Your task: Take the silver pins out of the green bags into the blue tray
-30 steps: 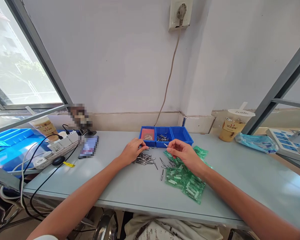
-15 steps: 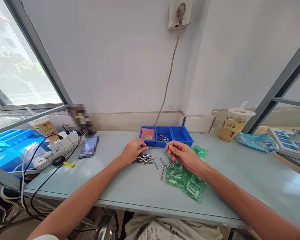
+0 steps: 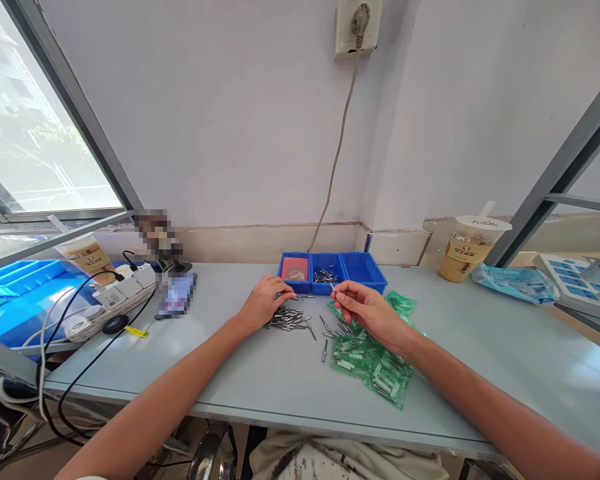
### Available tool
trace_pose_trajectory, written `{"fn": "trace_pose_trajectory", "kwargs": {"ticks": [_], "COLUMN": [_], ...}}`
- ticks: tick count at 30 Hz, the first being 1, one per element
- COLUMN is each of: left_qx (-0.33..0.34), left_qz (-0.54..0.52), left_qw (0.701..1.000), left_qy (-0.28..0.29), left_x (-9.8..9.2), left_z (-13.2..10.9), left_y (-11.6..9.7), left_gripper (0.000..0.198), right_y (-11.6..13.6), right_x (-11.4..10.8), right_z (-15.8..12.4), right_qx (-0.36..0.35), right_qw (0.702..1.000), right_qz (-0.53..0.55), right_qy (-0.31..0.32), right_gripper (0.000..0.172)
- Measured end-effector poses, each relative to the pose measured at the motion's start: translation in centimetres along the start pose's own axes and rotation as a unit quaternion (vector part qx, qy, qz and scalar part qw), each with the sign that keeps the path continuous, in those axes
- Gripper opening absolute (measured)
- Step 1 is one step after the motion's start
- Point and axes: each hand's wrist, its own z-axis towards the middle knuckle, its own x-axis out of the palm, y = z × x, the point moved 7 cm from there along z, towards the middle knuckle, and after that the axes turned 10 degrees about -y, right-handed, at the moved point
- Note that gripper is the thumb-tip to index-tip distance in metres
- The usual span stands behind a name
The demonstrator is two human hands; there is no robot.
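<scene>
My left hand [image 3: 264, 303] is at the left edge of a loose pile of slim metal pins [image 3: 287, 319], its fingers curled round a dark metal pin [image 3: 279, 294] that shows only in part. In my right hand [image 3: 364, 311], thumb and forefinger pinch a small metal pin [image 3: 333, 287], tip pointing up and left. Beneath that hand, green plastic bags [image 3: 375, 367] of pins lie beside a few loose pins [image 3: 325, 350]. Behind both hands stands a blue three-part tray [image 3: 365, 290]; its middle section holds pins, its left one a reddish block [image 3: 295, 268].
A drink cup [image 3: 467, 250] and a blue packet [image 3: 515, 285] stand at the right. On the left are a phone [image 3: 177, 295], a power strip [image 3: 115, 300] with trailing cables, another cup [image 3: 87, 255] and blue bins [image 3: 25, 277]. Metal frame posts flank the table [image 3: 220, 380].
Both hands stay almost where they were. The fingers of the right hand have shifted very slightly around the pin; the camera view has moved a little.
</scene>
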Motion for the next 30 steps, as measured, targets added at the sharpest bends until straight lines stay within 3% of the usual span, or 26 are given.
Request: {"fn": "trace_pose_trajectory", "kwargs": {"ticks": [5,12,19,23,28,30], "left_qx": [-0.002,-0.007,-0.005,0.003,0.007,0.006], "left_qz": [0.002,-0.014,-0.015,-0.012,-0.001,0.006], "left_qw": [1.000,0.999,0.999,0.999,0.999,0.999], "left_qy": [-0.017,0.035,0.034,0.036,0.044,0.047], "left_x": [-0.3,0.6,0.3,0.4,0.6,0.6], "left_z": [0.2,-0.3,-0.2,-0.2,-0.2,-0.2], "left_y": [-0.2,-0.4,-0.4,-0.3,-0.2,-0.1], "left_gripper": [0.034,0.032,0.026,0.024,0.022,0.024], "right_y": [0.0,0.0,0.3,0.7,1.9,2.1], "right_x": [0.1,-0.1,0.1,-0.3,-0.7,-0.6], "right_z": [0.0,0.0,0.2,0.3,-0.1,-0.2], "right_qx": [0.003,-0.004,-0.034,-0.087,-0.199,-0.212], "right_qw": [1.000,1.000,0.999,0.992,0.952,0.945], "right_qz": [0.000,-0.016,-0.011,-0.077,-0.215,-0.231], "right_qy": [0.006,0.000,-0.009,-0.038,-0.089,-0.090], "right_gripper": [0.041,0.043,0.038,0.035,0.022,0.020]}}
